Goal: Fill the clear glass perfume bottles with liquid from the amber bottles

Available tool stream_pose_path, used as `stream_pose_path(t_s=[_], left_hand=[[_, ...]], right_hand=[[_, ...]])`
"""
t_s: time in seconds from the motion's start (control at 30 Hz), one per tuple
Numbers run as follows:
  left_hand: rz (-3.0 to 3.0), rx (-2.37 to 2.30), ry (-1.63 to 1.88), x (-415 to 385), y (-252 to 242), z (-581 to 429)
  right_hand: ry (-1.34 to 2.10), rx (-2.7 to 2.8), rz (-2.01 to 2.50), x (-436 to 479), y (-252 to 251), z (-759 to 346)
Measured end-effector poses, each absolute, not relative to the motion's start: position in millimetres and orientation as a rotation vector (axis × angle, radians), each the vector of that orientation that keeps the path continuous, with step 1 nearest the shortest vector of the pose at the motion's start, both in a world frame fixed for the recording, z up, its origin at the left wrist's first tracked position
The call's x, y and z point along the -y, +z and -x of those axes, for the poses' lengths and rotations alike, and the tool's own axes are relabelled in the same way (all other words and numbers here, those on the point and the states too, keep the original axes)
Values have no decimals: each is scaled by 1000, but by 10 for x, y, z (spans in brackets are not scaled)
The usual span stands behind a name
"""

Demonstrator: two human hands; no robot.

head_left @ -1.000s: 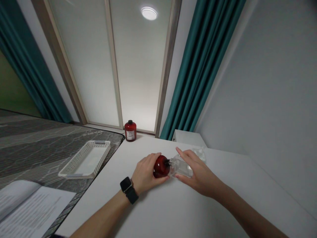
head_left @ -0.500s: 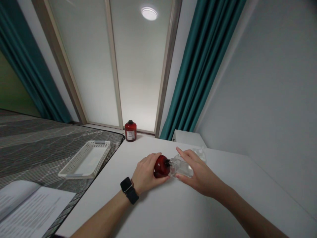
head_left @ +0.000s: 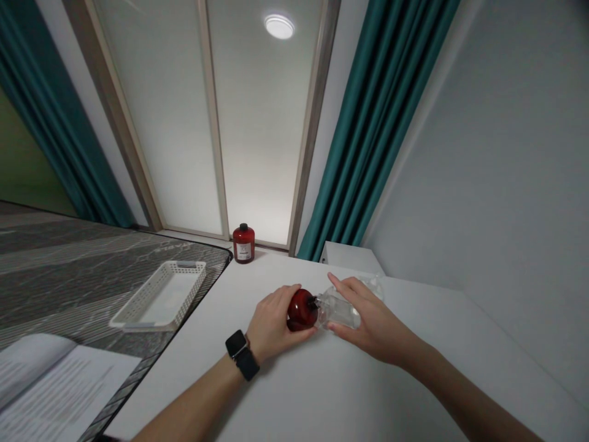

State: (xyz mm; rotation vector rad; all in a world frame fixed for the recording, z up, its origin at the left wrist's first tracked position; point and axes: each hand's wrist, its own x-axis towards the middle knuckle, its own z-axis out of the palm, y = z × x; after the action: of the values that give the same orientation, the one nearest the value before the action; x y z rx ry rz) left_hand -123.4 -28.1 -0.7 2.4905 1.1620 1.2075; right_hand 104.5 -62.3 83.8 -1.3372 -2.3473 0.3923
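Note:
My left hand [head_left: 272, 320], with a black watch [head_left: 242, 354] on its wrist, is wrapped round a dark red bottle [head_left: 302, 309]. This bottle is tipped over, its dark neck pointing right. The neck meets the mouth of a clear bottle [head_left: 341, 311]; whether it reaches inside I cannot tell. My right hand [head_left: 377, 324] grips the clear bottle between thumb and fingers, hiding its far end. Crumpled clear plastic [head_left: 375, 285] shows just behind the right fingers. Both bottles are low over the white table [head_left: 294, 393].
A second red bottle [head_left: 243, 244] with a dark cap and pale label stands upright at the table's back left. On the grey marbled surface to the left are a white perforated basket [head_left: 172, 288] and an open book [head_left: 78, 383]. A white box-shaped unit [head_left: 352, 256] stands behind the table.
Both hands keep the same grip on the two bottles, and the bottles hold their positions against each other. Only the view has shifted very slightly.

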Motion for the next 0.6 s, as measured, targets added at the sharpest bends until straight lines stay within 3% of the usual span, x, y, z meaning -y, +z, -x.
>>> stream_pose_path(t_s=[0.6], left_hand=[[-2446,-1174,1195,306,15,1211]], right_hand=[[411,2354,1346,622,899,-1037]])
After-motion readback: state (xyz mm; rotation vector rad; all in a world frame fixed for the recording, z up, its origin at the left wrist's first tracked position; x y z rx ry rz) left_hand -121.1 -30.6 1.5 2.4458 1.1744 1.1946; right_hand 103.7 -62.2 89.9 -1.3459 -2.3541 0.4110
